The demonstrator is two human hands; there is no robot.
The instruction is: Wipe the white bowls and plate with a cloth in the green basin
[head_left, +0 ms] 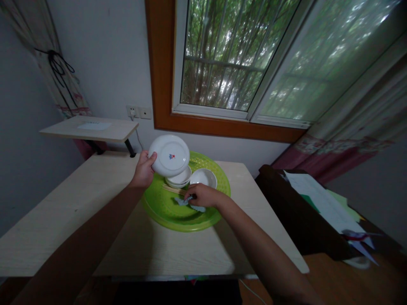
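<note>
Green tray (pixel 165 214) holding stacked white bowls (pixel 178 180), separate bowl (pixel 204 176), chopsticks (pixel 171 189), grey cloth (pixel 181 201), left hand (pixel 145 170) gripping white plate (pixel 169 156) above tray, right hand (pixel 202 195) apart from left, apparently pinching cloth

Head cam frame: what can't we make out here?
All in the head view:
White plate: far side, turned from the camera; its printed mark is too small to read.
Left hand: fingers behind the plate.
Chopsticks: ends at the right hand, covered by it.
Gray-blue cloth: part under that hand.
Stacked bowls: far rims, behind the plate.
</note>
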